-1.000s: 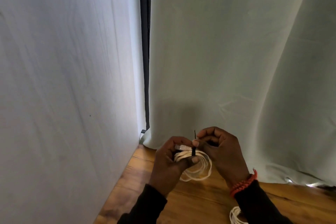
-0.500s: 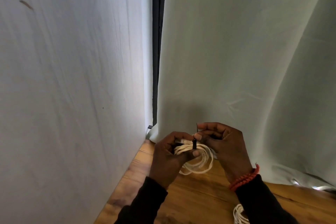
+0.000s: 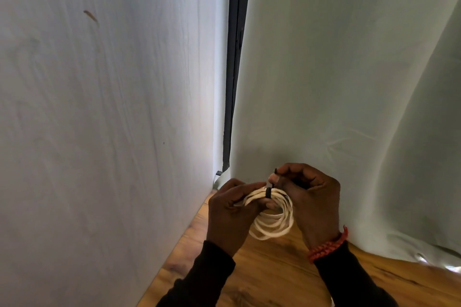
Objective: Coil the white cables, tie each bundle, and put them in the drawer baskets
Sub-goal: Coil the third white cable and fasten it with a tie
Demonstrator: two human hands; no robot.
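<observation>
A coiled white cable (image 3: 273, 223) hangs between my two hands above the wooden table (image 3: 269, 279). My left hand (image 3: 230, 217) grips the coil's left side, thumb and fingers curled around the strands. A black tie (image 3: 268, 192) wraps the top of the coil. My right hand (image 3: 311, 197) pinches the tie's free end, which sticks up past my fingertips. The drawer baskets are not in view.
A white cloth wall (image 3: 99, 132) rises close on the left. A pale curtain (image 3: 349, 82) hangs behind and drapes onto the table at the right. A dark vertical frame (image 3: 233, 70) shows between them.
The view has tilted up a little and my hands sit lower in it. The tie's loop now sits tighter on the coil. The second coil at the bottom edge has dropped out of view.
</observation>
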